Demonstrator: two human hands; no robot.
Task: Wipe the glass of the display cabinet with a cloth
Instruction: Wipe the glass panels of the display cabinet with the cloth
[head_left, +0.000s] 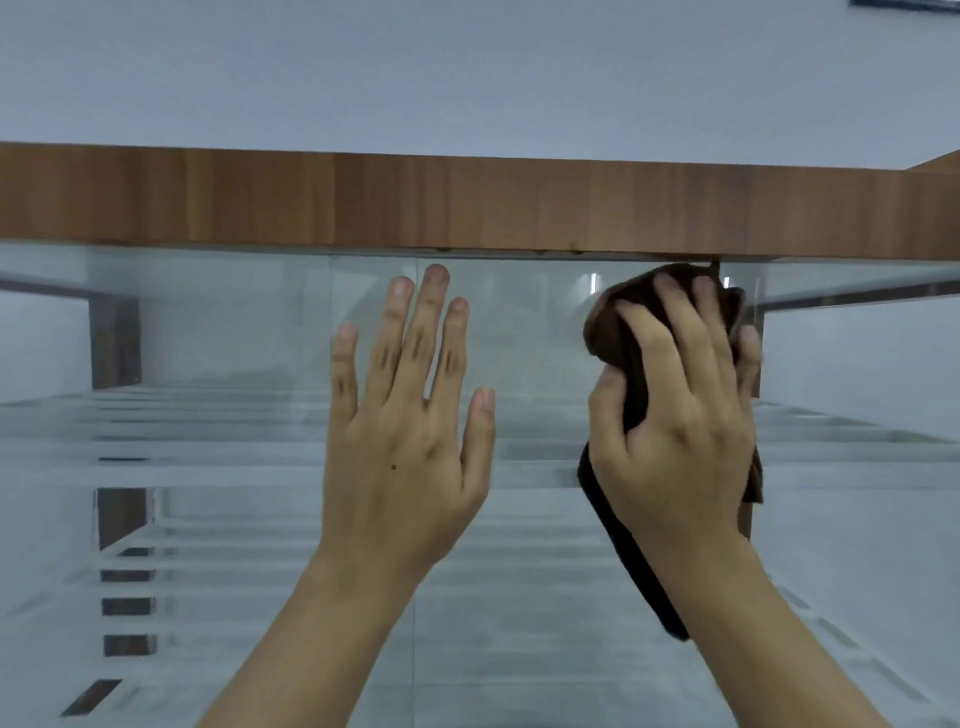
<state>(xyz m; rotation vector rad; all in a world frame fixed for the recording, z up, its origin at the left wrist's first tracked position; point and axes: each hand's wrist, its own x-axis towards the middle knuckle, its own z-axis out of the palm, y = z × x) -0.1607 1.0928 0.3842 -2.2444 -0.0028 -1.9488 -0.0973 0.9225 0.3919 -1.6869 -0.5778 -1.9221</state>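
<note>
Just under the brown wooden top rail (467, 202) my right hand (680, 415) grips a bunched dark brown cloth (613, 322) on the clear glass pane (208, 338), my left hand (405, 431) flat, straight-fingered, alongside.

Below the wooden rail (467, 202) I see my left hand (410, 452) and right hand (680, 441) on bare forearms, nails short, one small mole on the left

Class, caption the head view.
Right hand holds brown cloth on cabinet glass; open left hand raised beside it.
</note>
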